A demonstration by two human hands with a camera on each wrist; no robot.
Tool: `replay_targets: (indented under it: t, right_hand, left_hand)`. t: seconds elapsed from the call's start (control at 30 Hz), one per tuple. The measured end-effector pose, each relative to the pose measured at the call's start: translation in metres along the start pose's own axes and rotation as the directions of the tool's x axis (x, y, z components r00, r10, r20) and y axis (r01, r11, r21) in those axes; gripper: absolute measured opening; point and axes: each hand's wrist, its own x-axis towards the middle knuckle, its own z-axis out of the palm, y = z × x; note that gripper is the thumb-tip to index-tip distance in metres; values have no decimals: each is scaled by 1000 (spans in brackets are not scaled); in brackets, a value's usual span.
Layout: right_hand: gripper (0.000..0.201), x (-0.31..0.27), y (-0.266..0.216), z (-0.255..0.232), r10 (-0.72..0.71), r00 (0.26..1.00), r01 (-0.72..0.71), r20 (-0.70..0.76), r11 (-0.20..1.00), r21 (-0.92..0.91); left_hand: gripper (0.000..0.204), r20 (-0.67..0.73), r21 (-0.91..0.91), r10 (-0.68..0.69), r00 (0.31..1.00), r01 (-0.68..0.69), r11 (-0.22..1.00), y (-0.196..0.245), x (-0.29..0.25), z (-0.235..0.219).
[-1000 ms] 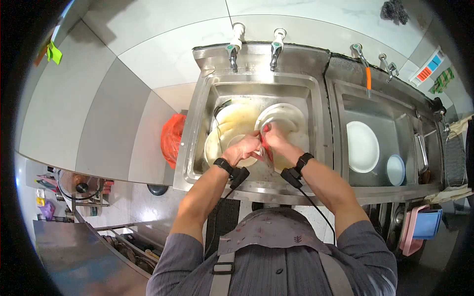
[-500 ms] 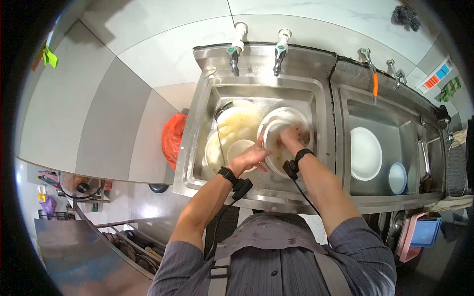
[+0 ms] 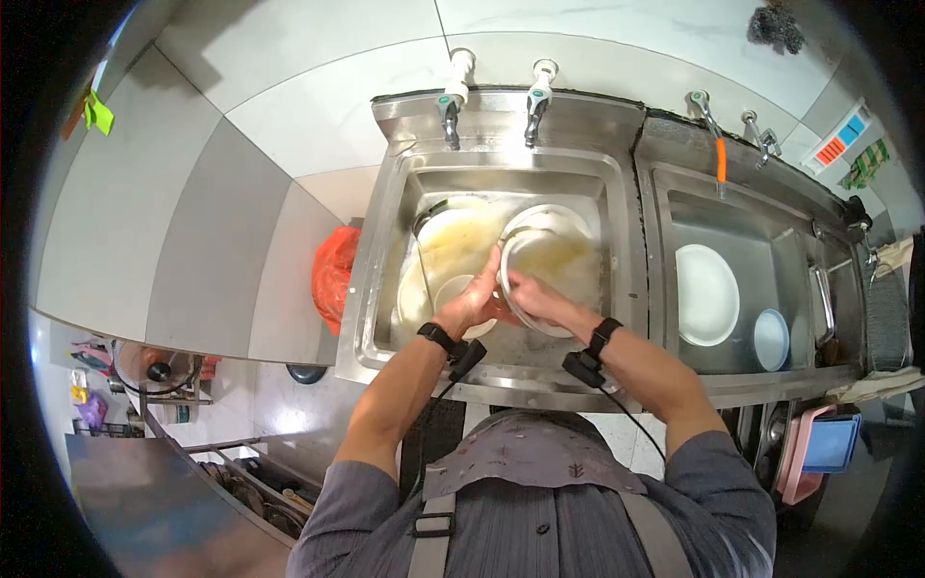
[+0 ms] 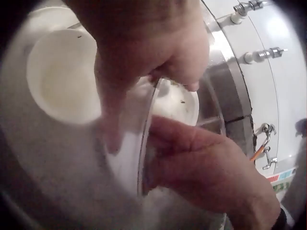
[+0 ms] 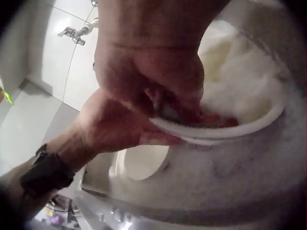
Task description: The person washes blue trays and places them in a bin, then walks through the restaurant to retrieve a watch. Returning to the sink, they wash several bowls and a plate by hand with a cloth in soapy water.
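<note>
A white dish (image 5: 244, 131) with a raised rim stands tilted over the left sink basin, suds and yellowish liquid inside it. My left hand (image 3: 472, 302) grips its left edge; in the left wrist view the fingers lie along the dish's outer side (image 4: 125, 160). On the inner side, my right hand (image 3: 540, 297) has its fingers down by the near left rim. Something reddish shows at those fingertips (image 5: 223, 120) in the right wrist view, and I cannot tell whether the hand holds it. Beside the left hand sits a small white bowl (image 4: 64, 81).
Soapy plates (image 3: 462, 231) lie at the basin's left with a thin long handle across them. Another plate (image 3: 549, 214) is behind the tilted dish. The right basin holds a white plate (image 3: 706, 294) and a light blue bowl (image 3: 771, 339). Taps (image 3: 537, 111) line the wall.
A red item seen between the hands a second ago is mostly hidden now. The dish has tipped up, and the right hand has drawn from its middle toward the near left rim.
</note>
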Motion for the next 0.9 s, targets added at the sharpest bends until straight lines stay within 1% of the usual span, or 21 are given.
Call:
replay_targets:
  t: [0.03, 0.1, 0.17, 0.23, 0.27, 0.33, 0.37, 0.4, 0.43, 0.47, 0.53, 0.57, 0.6, 0.63, 0.67, 0.7, 0.73, 0.77, 0.8, 0.83, 0.9]
  right_hand:
    - [41, -9, -6, -7, 4, 1000, -4, -6, 1000, 1]
    - [47, -18, -12, -25, 385, 885, -203, 263, 826, -526]
    - [47, -12, 21, -39, 441, 854, -199, 278, 769, -608]
    - [47, -1, 76, -41, 160, 950, 146, 267, 528, -837]
    - [47, -3, 91, -38, 160, 951, 143, 265, 531, -835]
    - [43, -5, 110, -35, -33, 999, -7, -12, 154, -988]
    - [43, 5, 107, -40, -35, 999, -6, -11, 155, -988]
    - [41, 21, 102, -49, 319, 945, -1, 68, 212, -977]
    - [39, 30, 100, -51, 627, 762, -16, 161, 267, -964]
    - [39, 22, 85, -45, 628, 760, -14, 165, 270, -963]
    - [37, -2, 31, -36, 645, 753, -440, 128, 640, -630]
    - [37, 7, 49, -36, 644, 754, -437, 130, 639, -634]
    - [43, 21, 69, -33, 399, 902, -246, 166, 790, -562]
    - [49, 30, 83, -30, 120, 977, -21, 177, 878, -479]
    - [52, 17, 50, -23, 168, 978, -152, 123, 980, -125]
    - [52, 13, 34, -16, 163, 978, -147, 131, 981, -125]
    - [50, 11, 29, -10, -75, 995, 58, -73, 975, -216]
    - [49, 11, 27, -6, -325, 914, 233, -243, 910, -342]
    - [49, 11, 34, -6, -526, 824, 423, -210, 818, -389]
    - [49, 8, 29, -7, -529, 823, 428, -207, 817, -387]
    - [45, -2, 14, -9, -759, 648, 594, -68, 559, -578]
  left_hand:
    - [94, -40, 47, 34, 999, -32, 998, -2, 1, 4]
    - [85, -114, 151, 110, 987, -93, 984, -2, 4, 12]
    - [78, -190, 114, 106, 976, -85, 990, -4, 15, 13]
    - [82, -263, 359, 171, 949, -68, 931, -5, 21, 13]
    - [82, -262, 361, 168, 950, -65, 930, -5, 22, 13]
    - [83, -210, 425, 97, 973, 1, 905, 0, 26, 13]
    - [83, -212, 426, 99, 972, 1, 905, 0, 25, 14]
    - [80, -225, 398, 82, 971, 15, 917, -1, 23, 14]
    - [78, -238, 367, 61, 969, 32, 929, -5, 21, 14]
    - [78, -241, 366, 57, 969, 36, 930, -10, 23, 12]
    - [75, -275, 293, 69, 959, 15, 956, -19, 31, 6]
    - [75, -279, 291, 72, 958, 13, 957, -21, 29, 6]
    - [74, -214, 271, 87, 973, -26, 962, -24, 26, 5]
    - [73, -150, 248, 102, 984, -62, 967, -26, 22, 4]
    - [73, -156, 249, 106, 982, -64, 966, -23, 18, 5]
    - [77, -146, 257, 66, 987, -26, 966, -21, 13, 6]
    - [80, -137, 264, 23, 990, 14, 964, -20, 8, 7]
    - [80, -145, 259, 25, 989, 13, 966, -20, 2, 8]
    - [87, -148, 221, 50, 988, -16, 975, -21, -4, 10]
    - [93, -150, 188, 79, 985, -50, 981, -20, -8, 12]
    - [95, -158, 205, 122, 980, -88, 975, -21, -16, 19]
